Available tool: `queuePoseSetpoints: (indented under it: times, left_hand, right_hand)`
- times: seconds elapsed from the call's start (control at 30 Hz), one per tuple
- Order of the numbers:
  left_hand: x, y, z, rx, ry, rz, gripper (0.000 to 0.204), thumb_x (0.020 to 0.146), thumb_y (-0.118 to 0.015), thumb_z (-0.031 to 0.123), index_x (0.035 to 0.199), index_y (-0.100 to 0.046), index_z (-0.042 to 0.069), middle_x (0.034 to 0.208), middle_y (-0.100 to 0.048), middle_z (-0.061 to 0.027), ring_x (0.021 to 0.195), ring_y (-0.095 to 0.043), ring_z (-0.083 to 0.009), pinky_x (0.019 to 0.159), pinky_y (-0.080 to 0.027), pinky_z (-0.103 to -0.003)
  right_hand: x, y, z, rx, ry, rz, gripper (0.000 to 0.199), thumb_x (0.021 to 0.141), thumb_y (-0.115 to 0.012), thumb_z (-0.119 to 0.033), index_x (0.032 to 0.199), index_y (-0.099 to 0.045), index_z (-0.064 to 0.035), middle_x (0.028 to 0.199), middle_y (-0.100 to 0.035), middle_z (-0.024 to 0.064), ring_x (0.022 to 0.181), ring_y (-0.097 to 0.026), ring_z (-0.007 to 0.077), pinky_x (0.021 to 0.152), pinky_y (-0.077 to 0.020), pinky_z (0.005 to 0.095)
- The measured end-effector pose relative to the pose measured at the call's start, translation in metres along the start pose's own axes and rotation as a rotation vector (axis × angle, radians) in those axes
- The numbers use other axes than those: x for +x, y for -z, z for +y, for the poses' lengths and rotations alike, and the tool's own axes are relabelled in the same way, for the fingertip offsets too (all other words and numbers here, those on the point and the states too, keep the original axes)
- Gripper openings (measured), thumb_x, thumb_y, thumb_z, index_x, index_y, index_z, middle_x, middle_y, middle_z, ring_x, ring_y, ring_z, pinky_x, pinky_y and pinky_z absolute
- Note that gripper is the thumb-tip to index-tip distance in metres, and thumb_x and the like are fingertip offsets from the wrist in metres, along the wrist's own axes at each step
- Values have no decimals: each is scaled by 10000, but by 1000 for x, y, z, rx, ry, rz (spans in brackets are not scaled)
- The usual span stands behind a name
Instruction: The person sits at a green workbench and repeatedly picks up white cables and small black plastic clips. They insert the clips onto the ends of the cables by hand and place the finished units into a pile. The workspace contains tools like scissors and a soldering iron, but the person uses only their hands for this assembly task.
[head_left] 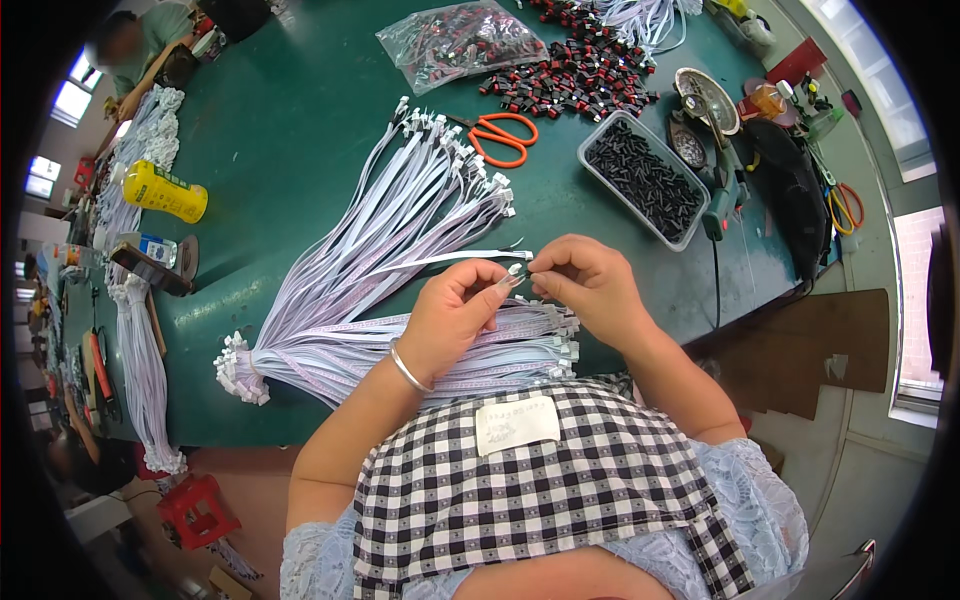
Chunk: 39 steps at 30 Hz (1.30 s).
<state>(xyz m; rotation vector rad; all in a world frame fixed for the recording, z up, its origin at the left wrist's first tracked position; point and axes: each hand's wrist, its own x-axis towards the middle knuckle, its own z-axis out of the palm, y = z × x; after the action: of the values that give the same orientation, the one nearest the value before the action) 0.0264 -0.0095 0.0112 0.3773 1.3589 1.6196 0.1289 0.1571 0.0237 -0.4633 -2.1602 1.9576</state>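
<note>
Near edge of the tabletop (300, 120): I see my left hand (452, 315) and right hand (585, 285), fingertips of both pinched on the end of one flat white cable (450, 258), held just above the fanned cable bundle (380, 260). Mid-table: orange scissors (503, 135) and a clear tray of black parts (645, 180). Far edge: red-and-black connectors (580, 75), a plastic bag (460, 42). Left edge: a yellow bottle (165, 190). Beyond, windows (60, 100).

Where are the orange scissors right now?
In the head view the orange scissors lie on the green table, above both hands, between the fanned white cable bundle and the clear tray of black parts.
</note>
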Motion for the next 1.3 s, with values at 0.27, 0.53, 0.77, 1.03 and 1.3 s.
queuePoseSetpoints:
  times: [0.27, 0.53, 0.77, 1.03, 1.3]
  left_hand:
    - [1, 1, 0, 7, 13, -1, 123, 899, -576, 91, 993, -589, 12, 785, -555, 12, 584, -474, -34, 519, -398, -161]
    - [0, 1, -2, -17, 2, -5, 122, 900, -579, 97, 995, -586, 20, 792, -553, 13, 588, -478, -33, 516, -393, -155]
    - [1, 1, -2, -8, -4, -25, 122, 898, -583, 100, 993, -589, 24, 786, -554, 15, 589, -478, -33, 516, -395, -159]
    - [1, 2, -2, 54, 10, -24, 129, 890, -596, 106, 993, -602, 29, 767, -564, 19, 591, -488, -31, 515, -401, -163]
    - [1, 4, -4, 34, -43, -83, 133, 885, -604, 97, 996, -599, 25, 809, -571, 12, 630, -500, -39, 549, -422, -176]
  right_hand:
    - [-1, 3, -4, -262, 240, -32, 132, 765, -675, 1, 890, -645, -26, 879, -621, 69, 741, -611, 148, 643, -489, 249]
    - [-2, 1, -1, -213, 200, 11, 128, 763, -676, 1, 884, -642, -23, 874, -624, 64, 734, -612, 143, 639, -487, 247]
    - [-1, 2, 0, -245, 241, 4, 107, 778, -673, -14, 881, -644, -20, 869, -626, 57, 718, -604, 134, 632, -482, 246]
    - [1, 7, 1, 7, -3, -90, 75, 803, -650, -12, 877, -640, -8, 846, -608, 24, 721, -582, 82, 631, -467, 228]
    - [0, 6, 0, -53, 25, -100, 57, 806, -649, -15, 861, -639, -4, 831, -592, 19, 717, -567, 78, 633, -457, 212]
